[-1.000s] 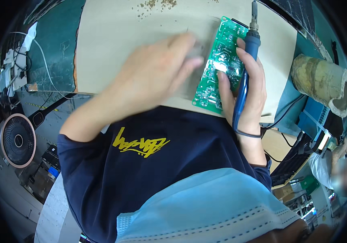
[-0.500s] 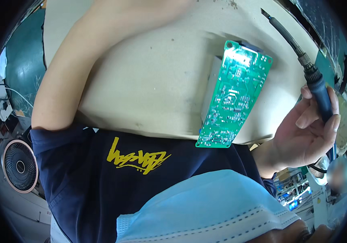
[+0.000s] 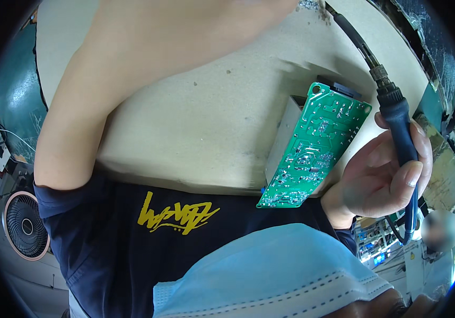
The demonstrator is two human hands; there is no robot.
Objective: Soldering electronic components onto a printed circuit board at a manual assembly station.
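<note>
Soldering iron [image 3: 394, 114] gripped in right hand [image 3: 384, 177], lifted clear right of green circuit board [image 3: 315, 146] lying solder-side up at the workbench's [image 3: 195, 116] near edge. Left forearm [image 3: 132, 58] reaches far; hand out of frame, state untellable. Judged: pause between joints; next, tip must return to the board.

no packages, labels or signs to call here. far lower right, behind the bench, a small patch of bright blue glow [image 3: 380, 258] among the cluttered shelves could be a lit screen, too small to tell.
</note>
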